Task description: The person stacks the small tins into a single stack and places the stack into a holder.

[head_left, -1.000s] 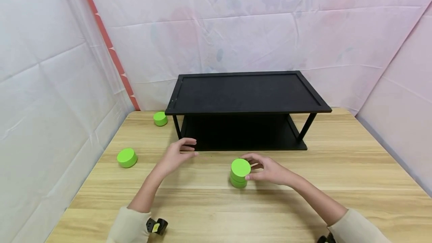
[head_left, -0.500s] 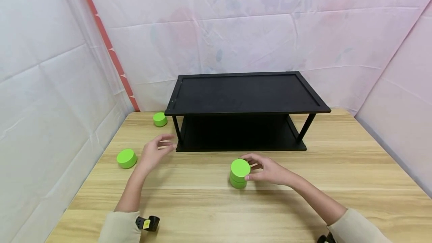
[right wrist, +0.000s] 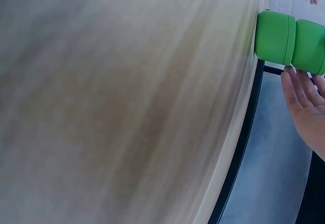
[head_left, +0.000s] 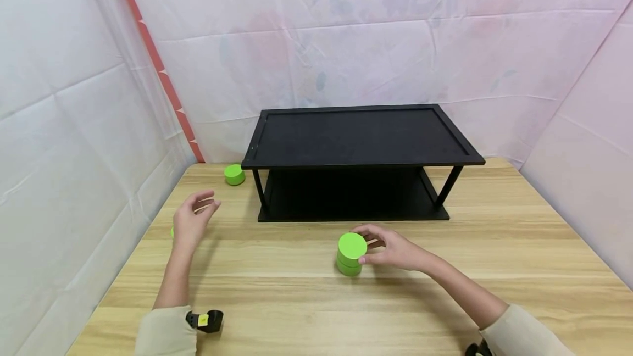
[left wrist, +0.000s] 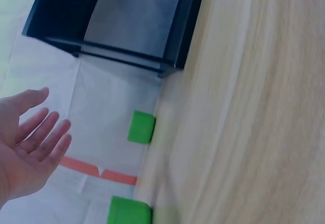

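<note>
Tabletop (head_left: 296,312) separates the hands (head_left: 190,221) (head_left: 398,249) and green stack (head_left: 351,254) from the shelf edge (head_left: 353,220).

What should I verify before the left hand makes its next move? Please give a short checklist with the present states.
1. Left hand holds nothing: ok.
2. Near green cylinder fully visible in head view: not ok, the left hand covers most of it.
3. Stack of two green cylinders upright: ok.
4. Right hand at the stack: ok.
5. Right hand's grip firm: cannot tell.
6. Far green cylinder apart from black two-tier shelf: ok.
</note>
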`<state>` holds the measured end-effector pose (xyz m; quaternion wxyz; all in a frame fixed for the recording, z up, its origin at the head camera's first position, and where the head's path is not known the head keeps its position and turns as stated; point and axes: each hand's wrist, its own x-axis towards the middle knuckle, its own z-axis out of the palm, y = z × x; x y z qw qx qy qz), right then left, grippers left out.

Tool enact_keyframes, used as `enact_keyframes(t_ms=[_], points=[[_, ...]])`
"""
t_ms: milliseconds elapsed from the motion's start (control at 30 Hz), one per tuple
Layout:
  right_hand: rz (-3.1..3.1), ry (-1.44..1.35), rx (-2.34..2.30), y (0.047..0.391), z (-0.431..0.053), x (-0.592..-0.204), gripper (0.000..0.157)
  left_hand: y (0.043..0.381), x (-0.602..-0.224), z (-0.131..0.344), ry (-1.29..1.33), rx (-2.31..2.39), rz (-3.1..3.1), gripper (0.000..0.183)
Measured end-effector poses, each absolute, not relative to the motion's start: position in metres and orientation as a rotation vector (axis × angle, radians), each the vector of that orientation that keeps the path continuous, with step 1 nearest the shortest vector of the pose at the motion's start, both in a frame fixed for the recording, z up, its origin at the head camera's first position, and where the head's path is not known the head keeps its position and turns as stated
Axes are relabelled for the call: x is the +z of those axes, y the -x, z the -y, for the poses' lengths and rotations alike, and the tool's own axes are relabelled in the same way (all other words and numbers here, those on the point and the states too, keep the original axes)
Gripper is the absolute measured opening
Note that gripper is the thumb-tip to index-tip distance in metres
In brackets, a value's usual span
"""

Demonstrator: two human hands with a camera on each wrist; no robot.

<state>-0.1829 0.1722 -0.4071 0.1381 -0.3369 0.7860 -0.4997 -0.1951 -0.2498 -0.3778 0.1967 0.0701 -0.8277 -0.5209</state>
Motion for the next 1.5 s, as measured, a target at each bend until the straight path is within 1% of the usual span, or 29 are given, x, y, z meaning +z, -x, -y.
enact_keyframes(t_ms=[233,667,833,1133,1500], points=[[-2.267,0.978,-1.451,0.183,-0.172,-0.408,0.053,0.196,-0.386,0.269,-0.410,-1.397,2.228,0.042],[-2.282,0.974,-1.438,0.183,-0.173,-0.407,0.053,0.190,-0.396,0.294,-0.640,-1.366,2.199,0.058],[-2.285,0.973,-1.432,0.183,-0.173,-0.407,0.053,0.184,-0.402,0.299,-0.649,-1.420,2.243,0.065],[-2.281,0.966,-1.436,0.183,-0.173,-0.407,0.052,0.177,-0.411,0.310,-0.643,-1.483,2.383,0.073],[-2.272,0.957,-1.441,0.183,-0.173,-0.406,0.052,0.173,-0.415,0.312,-0.579,-1.516,2.515,0.072]])
